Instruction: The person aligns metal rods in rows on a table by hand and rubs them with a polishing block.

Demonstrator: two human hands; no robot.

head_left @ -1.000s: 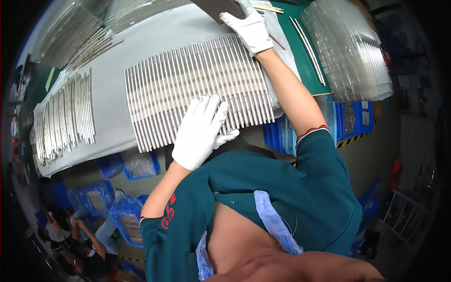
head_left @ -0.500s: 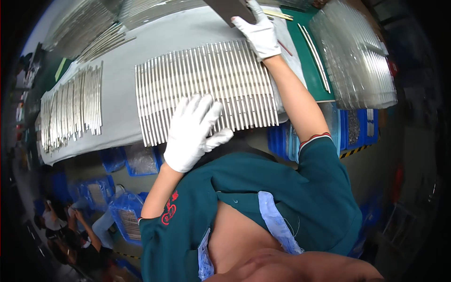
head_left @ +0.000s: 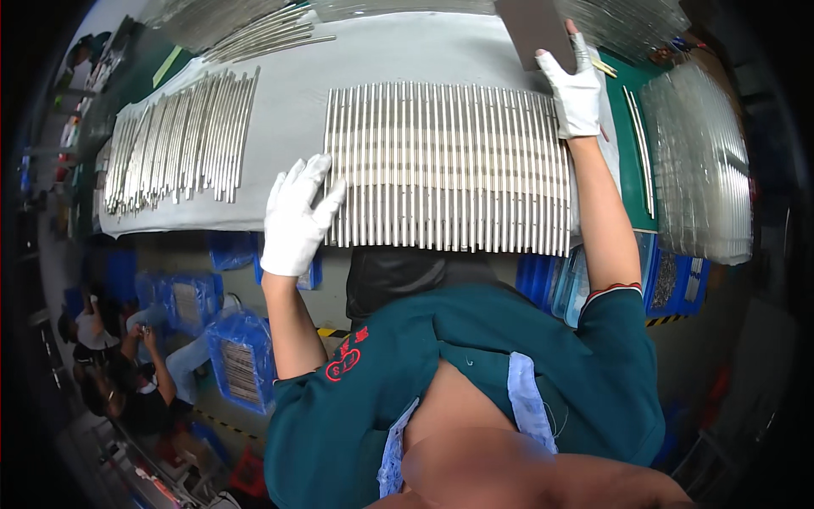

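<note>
A wide row of thin silvery metal rods lies side by side on the pale cloth in front of me. At the row's left end is my left hand, in a white glove, its fingers apart and holding nothing; the fingertips are beside or touching the outermost rods. Beyond the row's far right corner, my right hand grips a flat dark grey-brown plate by its near right edge. That hand's glove leaves the tips of the thumb and forefinger bare. The plate's far end runs out of view.
A looser group of rods lies on the left, with more rods behind it. Plastic-wrapped stacks stand at the right. Blue crates sit below the table edge. Another person sits at the lower left.
My left hand has moved off the front of the rods to the row's left end. My right hand still holds the plate near the far right corner. The whole view has shifted.
</note>
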